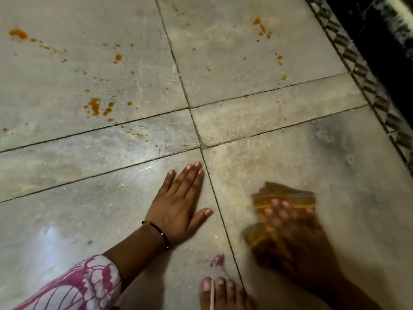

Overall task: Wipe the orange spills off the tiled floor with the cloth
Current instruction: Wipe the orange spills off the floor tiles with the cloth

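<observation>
A brownish-orange cloth [283, 196] lies on the pale tiled floor [279, 162] at the lower right. My right hand [292, 233] presses on it with fingers spread flat; hand and cloth are blurred by motion. My left hand [178, 204] rests flat on the floor to the left of the cloth, fingers straight, a black thread band at the wrist. Orange spills lie farther away: a cluster of drops [96, 106] at centre left, a blob [19, 33] at the far left, and scattered spots [261, 26] at the upper right.
My bare toes [220, 291] show at the bottom edge beside a pink drawstring end [216, 260]. A patterned border strip [366, 83] and a dark surface [384, 32] run along the right side. Dark grout lines cross the floor.
</observation>
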A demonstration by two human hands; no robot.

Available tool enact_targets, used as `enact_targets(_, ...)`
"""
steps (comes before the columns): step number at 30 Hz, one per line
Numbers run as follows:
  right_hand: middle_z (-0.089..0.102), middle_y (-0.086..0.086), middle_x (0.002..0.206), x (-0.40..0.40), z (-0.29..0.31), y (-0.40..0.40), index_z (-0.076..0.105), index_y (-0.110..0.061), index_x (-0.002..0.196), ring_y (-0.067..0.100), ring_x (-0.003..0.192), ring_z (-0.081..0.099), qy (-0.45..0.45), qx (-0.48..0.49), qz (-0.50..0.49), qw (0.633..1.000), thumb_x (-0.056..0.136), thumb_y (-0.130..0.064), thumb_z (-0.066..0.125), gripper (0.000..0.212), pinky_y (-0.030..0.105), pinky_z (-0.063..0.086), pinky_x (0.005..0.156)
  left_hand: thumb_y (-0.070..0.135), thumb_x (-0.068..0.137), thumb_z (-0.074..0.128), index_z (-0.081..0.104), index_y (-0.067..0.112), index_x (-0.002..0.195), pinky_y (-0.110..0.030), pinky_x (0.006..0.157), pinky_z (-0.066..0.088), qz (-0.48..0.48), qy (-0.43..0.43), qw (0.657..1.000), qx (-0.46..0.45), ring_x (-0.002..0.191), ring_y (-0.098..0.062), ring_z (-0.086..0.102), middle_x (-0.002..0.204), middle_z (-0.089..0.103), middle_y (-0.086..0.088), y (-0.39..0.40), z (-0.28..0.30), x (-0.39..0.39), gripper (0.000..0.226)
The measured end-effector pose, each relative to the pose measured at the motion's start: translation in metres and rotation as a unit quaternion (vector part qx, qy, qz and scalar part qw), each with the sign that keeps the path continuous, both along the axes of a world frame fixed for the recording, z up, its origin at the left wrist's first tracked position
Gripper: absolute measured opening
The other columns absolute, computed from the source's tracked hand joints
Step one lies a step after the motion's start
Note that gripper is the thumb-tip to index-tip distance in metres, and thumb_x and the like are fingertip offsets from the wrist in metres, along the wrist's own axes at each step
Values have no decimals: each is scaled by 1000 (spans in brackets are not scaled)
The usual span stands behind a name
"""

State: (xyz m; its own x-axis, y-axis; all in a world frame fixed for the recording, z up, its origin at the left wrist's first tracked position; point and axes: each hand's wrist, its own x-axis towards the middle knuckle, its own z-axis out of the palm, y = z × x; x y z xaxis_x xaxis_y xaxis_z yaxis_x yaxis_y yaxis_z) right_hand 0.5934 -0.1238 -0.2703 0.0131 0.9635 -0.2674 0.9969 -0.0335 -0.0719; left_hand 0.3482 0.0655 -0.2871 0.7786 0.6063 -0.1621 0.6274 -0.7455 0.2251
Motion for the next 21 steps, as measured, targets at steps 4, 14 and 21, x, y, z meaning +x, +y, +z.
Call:
enact_targets(4, 28, 12, 153, 63, 6, 8, 30, -18, 147, 31, 138, 28, -17, 7, -168, 986, 90, -65, 16, 75, 61, 21, 106, 59, 93, 22, 18, 7, 150, -47, 115, 11, 9, 1, 1000, -1, 146, -21, 9, 158, 14, -9, -2, 0, 4, 77)
enact_targets(14, 17, 13, 157, -3, -5, 148, 16, -10, 151, 28, 145, 15, -35, 74, -104, 991, 90, -59, 27, 80, 50, 4, 113, 59, 92, 25, 21, 7, 149, -47, 116, 13, 7, 0, 1000, -2, 146, -22, 12, 157, 16, -10, -1, 0, 4, 78)
enact_targets(21, 30, 12, 153, 2, -6, 16, 37, -13, 144, 27, 143, 22, -14, 21, 63, 998, 91, -50, 33, 65, 57, 18, 112, 58, 92, 26, 23, 6, 148, -48, 115, 15, 5, -11, 1000, 6, 145, -24, 14, 157, 18, -11, -1, -2, 3, 77)
